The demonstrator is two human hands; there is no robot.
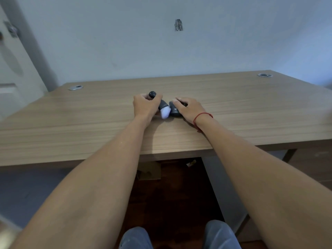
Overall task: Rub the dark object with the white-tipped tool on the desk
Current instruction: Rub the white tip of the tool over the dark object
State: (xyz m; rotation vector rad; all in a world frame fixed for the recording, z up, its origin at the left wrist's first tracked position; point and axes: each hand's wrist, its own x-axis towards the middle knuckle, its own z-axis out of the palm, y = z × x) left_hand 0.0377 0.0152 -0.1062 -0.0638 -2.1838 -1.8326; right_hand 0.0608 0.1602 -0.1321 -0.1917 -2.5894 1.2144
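Observation:
A dark rounded object (174,110) with a white letter on it lies on the wooden desk (89,123), near the middle. My right hand (188,107) rests on top of it, fingers spread over it, holding it down. My left hand (144,105) is closed around a dark-handled tool (162,105). The tool's rounded dark end sticks up behind my fingers and its white tip (165,113) points down to the right, touching the left side of the dark object.
Two round cable grommets (75,87) (264,75) sit in the desk's far corners. A pale wall with a small dark patch (178,25) stands behind. My knees and a dark floor with cardboard scraps (149,170) show under the front edge.

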